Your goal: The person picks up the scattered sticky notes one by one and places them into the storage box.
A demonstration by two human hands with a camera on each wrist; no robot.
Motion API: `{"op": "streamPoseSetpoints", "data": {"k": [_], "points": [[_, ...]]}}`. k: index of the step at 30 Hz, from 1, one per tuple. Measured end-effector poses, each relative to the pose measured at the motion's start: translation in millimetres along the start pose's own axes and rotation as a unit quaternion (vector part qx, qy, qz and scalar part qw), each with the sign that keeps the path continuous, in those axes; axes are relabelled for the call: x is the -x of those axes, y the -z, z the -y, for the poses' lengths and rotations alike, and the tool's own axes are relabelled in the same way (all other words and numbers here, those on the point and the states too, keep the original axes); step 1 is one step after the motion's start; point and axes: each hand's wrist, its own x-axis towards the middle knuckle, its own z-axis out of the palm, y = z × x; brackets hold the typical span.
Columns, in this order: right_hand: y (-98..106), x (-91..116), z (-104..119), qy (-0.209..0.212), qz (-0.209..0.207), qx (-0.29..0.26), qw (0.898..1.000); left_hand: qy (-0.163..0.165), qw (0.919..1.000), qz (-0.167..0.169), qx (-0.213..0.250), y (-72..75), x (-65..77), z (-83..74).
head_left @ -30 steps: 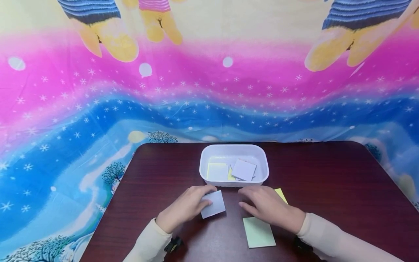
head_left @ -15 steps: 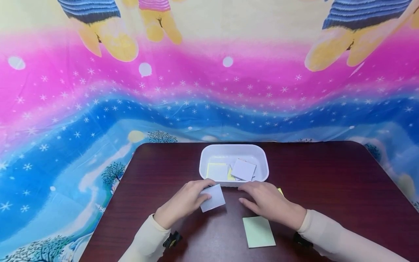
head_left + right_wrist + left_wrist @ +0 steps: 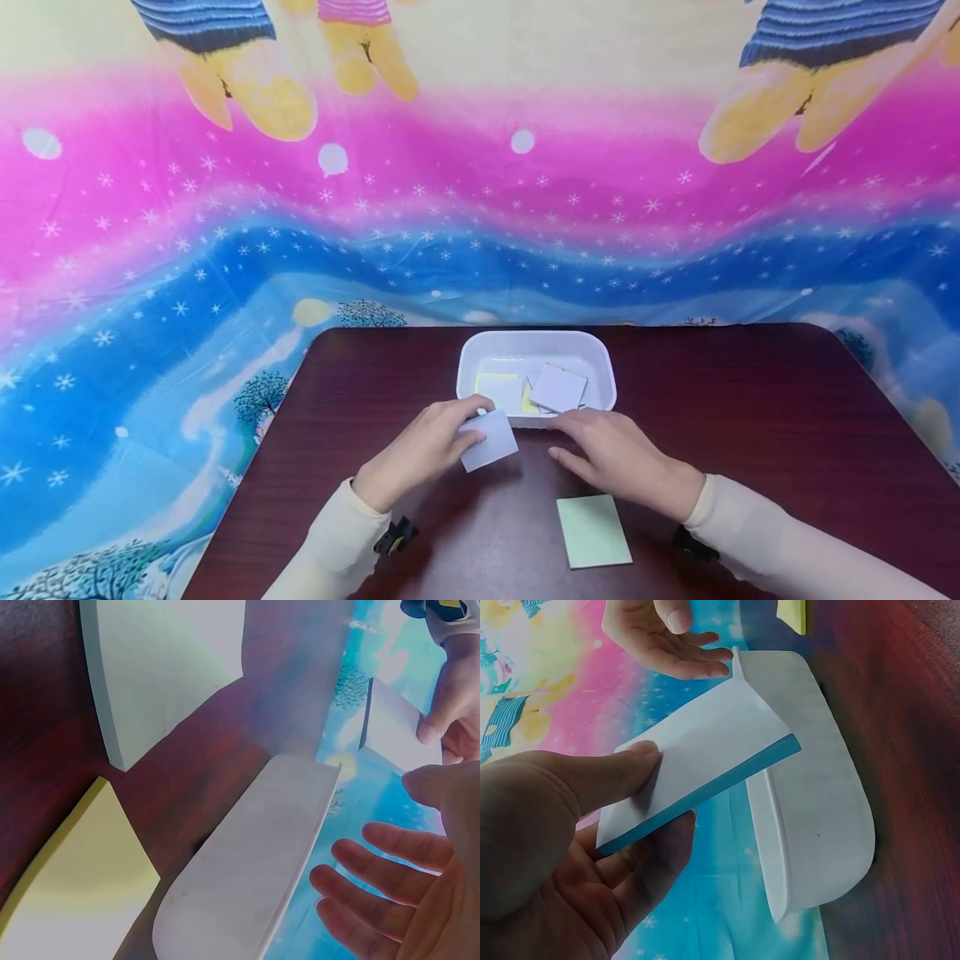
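My left hand [image 3: 416, 454] pinches a sticky note pad [image 3: 491, 442] between thumb and fingers. Its face looks whitish, and in the left wrist view its edge [image 3: 705, 793] is blue. The pad is raised, tilted, at the near left side of a white plastic tub [image 3: 536, 350]. My right hand [image 3: 626, 458] hovers by the tub's near right corner, fingers relaxed and spread, as the right wrist view shows, with nothing in them. Below it on the table lies a pale green note pad [image 3: 594, 533]. A yellow pad [image 3: 86, 877], hidden by the hand in the head view, lies beside it.
Inside the tub are a yellow-edged pad [image 3: 498, 390] and a pale lilac pad [image 3: 558, 388] lying tilted over others. The dark wooden table [image 3: 720, 392] reaches back to a colourful printed cloth [image 3: 480, 183]. Dark straps with small devices sit at both wrists.
My left hand has lifted the sticky note pad and moved it slightly away from me, up to the tub's near rim. My right hand has shifted slightly forward, covering the yellow pad.
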Motion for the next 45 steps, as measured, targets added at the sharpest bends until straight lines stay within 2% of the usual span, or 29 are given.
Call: {"op": "streamPoseSetpoints", "data": {"k": [8, 25, 40, 45], "points": [[3.7, -2.0, -0.3, -0.002, 0.002, 0.005, 1.0, -0.006, 0.9998, -0.017, -0.003, 3.6, -3.9, 2.1], [6.5, -6.4, -5.9, -0.005, -0.011, 0.009, 1.0, 0.005, 0.9998, -0.017, 0.002, 9.8, -13.2, 5.5], [10.3, -11.9, -8.8, -0.008, -0.005, 0.008, 1.0, -0.027, 0.9984, -0.041, -0.028, 16.5, -25.3, 10.5], [11.3, -12.9, -9.4, -0.005, -0.009, 0.011, 1.0, -0.021, 0.9985, -0.041, -0.03, 18.4, -28.2, 11.9]]}}
